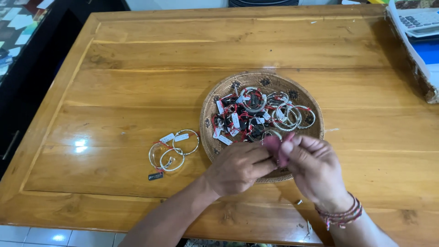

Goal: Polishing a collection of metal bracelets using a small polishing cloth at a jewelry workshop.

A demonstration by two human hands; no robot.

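Over the woven tray's [208, 120] near rim, left hand [238, 167] and right hand [313, 169] together pinch a small pink cloth [276, 146]; tagged silver bangles [173, 150] lie on the counter [137, 82] nearby.

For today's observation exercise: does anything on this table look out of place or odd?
Mostly tidy. A few silver bangles with tags lie loose on the wooden table, left of the woven tray that holds the rest. Both hands, left hand and right hand, pinch a small pink cloth.
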